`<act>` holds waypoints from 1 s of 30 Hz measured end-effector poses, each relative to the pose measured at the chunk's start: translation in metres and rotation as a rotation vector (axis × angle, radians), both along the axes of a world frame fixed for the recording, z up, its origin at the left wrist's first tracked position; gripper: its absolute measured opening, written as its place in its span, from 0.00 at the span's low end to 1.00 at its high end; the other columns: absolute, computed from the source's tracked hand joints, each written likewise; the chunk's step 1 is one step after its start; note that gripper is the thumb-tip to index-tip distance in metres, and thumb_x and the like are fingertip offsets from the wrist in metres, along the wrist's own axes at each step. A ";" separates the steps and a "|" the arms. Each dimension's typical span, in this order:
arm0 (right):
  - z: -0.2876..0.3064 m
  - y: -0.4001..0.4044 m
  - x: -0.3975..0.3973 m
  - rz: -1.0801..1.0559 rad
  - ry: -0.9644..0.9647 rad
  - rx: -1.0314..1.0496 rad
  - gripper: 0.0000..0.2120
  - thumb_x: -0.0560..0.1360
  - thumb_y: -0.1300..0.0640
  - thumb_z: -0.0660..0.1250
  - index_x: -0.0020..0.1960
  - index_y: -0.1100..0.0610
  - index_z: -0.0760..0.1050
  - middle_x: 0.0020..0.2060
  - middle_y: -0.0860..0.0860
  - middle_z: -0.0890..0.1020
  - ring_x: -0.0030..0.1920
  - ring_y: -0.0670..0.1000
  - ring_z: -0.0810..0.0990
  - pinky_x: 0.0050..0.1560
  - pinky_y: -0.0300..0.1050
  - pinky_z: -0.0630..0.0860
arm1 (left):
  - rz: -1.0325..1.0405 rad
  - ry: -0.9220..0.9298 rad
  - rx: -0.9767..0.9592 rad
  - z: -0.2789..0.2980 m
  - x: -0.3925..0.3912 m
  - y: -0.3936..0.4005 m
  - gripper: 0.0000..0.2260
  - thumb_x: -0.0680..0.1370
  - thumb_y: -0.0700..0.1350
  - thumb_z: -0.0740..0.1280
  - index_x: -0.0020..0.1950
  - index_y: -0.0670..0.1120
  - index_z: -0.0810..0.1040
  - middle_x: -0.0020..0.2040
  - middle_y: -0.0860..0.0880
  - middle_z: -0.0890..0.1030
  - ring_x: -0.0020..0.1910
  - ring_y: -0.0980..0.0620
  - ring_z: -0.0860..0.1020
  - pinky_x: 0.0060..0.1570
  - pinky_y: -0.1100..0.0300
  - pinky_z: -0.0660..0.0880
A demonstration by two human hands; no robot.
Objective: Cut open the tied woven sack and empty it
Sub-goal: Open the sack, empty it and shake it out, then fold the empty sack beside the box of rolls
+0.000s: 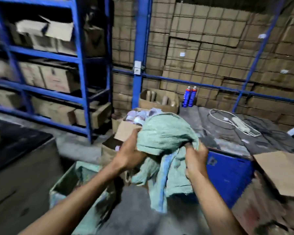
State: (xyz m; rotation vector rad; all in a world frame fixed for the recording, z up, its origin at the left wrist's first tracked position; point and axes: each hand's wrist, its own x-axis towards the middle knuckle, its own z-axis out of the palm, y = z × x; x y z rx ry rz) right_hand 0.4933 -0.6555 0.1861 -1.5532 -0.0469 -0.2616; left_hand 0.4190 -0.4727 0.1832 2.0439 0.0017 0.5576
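Observation:
I hold a pale green woven sack (pixel 163 136) up in the middle of the view, limp and crumpled, its loose end hanging down between my forearms. My left hand (pixel 129 150) grips its left side from below. My right hand (pixel 196 160) is closed on a bunched fold at its right edge. Behind the sack stands an open cardboard box (pixel 126 128) filled with pale purple and white rolls (pixel 139 116). No cutting tool shows in either hand.
Blue steel shelving (pixel 81 68) with cartons stands left. A dark table (pixel 227 133) with a white power strip (pixel 239 123) and two spray cans (pixel 189 96) is right. A blue bin (pixel 227 173), flat cardboard (pixel 282 172), a green crate (pixel 66 184) and a dark cabinet (pixel 20 150) surround me.

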 end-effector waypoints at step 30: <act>-0.235 0.439 0.145 1.241 0.311 -0.849 0.40 0.66 0.49 0.74 0.73 0.50 0.59 0.66 0.45 0.72 0.66 0.48 0.70 0.64 0.38 0.65 | 0.708 0.577 -1.321 -0.249 0.086 0.336 0.17 0.70 0.59 0.68 0.42 0.44 0.79 0.32 0.47 0.84 0.30 0.51 0.81 0.32 0.59 0.78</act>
